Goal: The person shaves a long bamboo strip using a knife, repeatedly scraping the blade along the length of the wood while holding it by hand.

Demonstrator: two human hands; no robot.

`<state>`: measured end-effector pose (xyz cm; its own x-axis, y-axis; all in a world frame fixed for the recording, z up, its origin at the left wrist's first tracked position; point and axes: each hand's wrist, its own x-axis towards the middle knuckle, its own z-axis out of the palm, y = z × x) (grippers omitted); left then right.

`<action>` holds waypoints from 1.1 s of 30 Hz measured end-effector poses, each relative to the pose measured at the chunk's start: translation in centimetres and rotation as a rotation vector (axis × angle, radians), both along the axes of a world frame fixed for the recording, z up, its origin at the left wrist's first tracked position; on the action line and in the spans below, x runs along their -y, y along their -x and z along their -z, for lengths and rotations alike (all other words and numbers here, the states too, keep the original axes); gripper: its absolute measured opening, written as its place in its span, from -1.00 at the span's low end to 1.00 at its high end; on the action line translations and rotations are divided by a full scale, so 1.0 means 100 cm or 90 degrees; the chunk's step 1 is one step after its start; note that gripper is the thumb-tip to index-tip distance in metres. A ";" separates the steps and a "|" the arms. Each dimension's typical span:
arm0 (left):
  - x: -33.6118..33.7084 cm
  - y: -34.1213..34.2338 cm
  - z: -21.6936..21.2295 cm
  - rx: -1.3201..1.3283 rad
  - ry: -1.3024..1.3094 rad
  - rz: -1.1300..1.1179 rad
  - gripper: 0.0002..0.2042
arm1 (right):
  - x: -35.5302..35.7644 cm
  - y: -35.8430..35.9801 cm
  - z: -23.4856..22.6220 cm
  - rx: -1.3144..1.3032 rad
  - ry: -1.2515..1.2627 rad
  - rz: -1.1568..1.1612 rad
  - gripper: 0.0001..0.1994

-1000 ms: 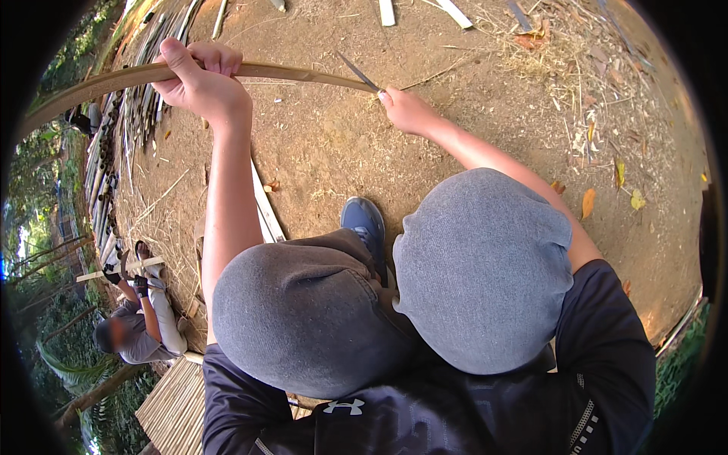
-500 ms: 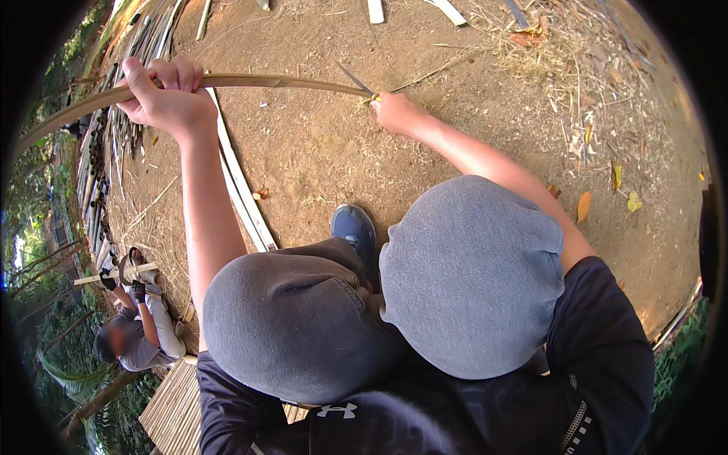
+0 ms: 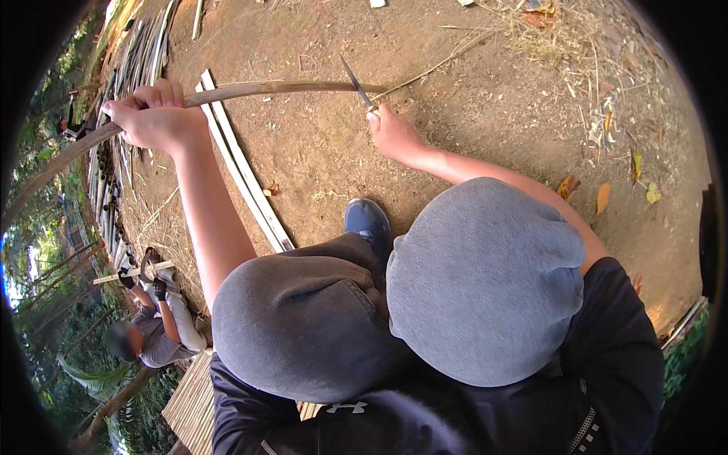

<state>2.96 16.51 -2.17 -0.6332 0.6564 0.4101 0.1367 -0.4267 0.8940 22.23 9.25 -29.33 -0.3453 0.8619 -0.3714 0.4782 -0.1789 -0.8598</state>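
Observation:
A long brown bamboo strip [image 3: 280, 87] spans the upper part of the view, running off past the left rim. My left hand [image 3: 155, 121] is closed around it, left of its middle. My right hand [image 3: 396, 136] grips a knife [image 3: 353, 80] by its handle, which the fingers mostly hide. The narrow dark blade points up and slightly left, crossing the strip close to its right end. I cannot tell whether blade and strip touch. Both forearms reach forward past my bent knees, covered in grey cloth [image 3: 485, 280].
Two pale split strips [image 3: 243, 167] lie on the dirt ground [image 3: 318, 144] beside my blue shoe [image 3: 368, 220]. Many bamboo lengths [image 3: 144, 61] are piled at the far left. A seated person [image 3: 155, 326] there holds a curved tool and a pale strip. Dry straw [image 3: 553, 53] lies far right.
The strip has turned in my left hand and shows a browner, rounder face. My right hand has moved slightly down, and the knife blade now stands steeper across the strip.

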 end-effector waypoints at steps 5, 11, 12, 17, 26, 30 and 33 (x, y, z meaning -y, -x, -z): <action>0.001 0.015 0.005 0.069 -0.062 0.028 -0.50 | -0.001 -0.006 0.025 0.049 0.056 0.019 -0.60; 0.001 0.021 0.007 0.082 -0.104 0.066 -0.46 | -0.001 -0.014 0.014 0.073 0.070 0.008 -0.57; 0.000 0.021 0.008 0.068 -0.099 0.046 -0.44 | -0.004 -0.013 0.013 0.084 0.070 0.013 -0.57; 0.005 0.013 0.011 -0.105 -0.076 0.037 -0.42 | -0.009 -0.015 0.019 0.122 0.033 0.048 -0.57; 0.005 -0.003 0.009 -0.036 -0.049 0.123 -0.46 | -0.045 -0.043 0.010 0.173 0.088 -0.087 -0.61; 0.005 0.006 0.011 -0.041 -0.055 0.114 -0.46 | -0.048 -0.031 -0.056 0.128 0.026 -0.193 -0.60; 0.004 -0.001 0.010 -0.001 -0.050 0.090 -0.47 | -0.038 -0.027 -0.059 0.155 -0.019 -0.153 -0.62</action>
<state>3.08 16.10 -3.20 -0.5365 0.7048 0.4641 0.0720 -0.5097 0.8573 24.90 13.08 -23.40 -0.4438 0.7785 -0.4438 0.6953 -0.0133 -0.7186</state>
